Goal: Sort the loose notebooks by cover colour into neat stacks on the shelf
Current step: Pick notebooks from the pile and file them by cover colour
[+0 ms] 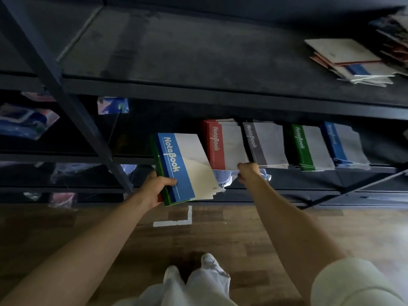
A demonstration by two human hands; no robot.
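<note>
Left hand [157, 187] grips unsorted bundle [187, 166] by spine edge, blue cover up, freeing other hand. Right hand [248, 172] curled at near corner of red stack [220, 144] on shelf [136, 160]; pinching or squaring, cannot tell. Grey stack [265, 144], green stack [309, 146] and blue stack [342, 142] lie right of it.

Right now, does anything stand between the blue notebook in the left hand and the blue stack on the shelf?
Only the person's own right hand, gripping the red stack at its front edge, lies between the blue notebook held by the left hand and the blue stack, whose top is bare.
</note>
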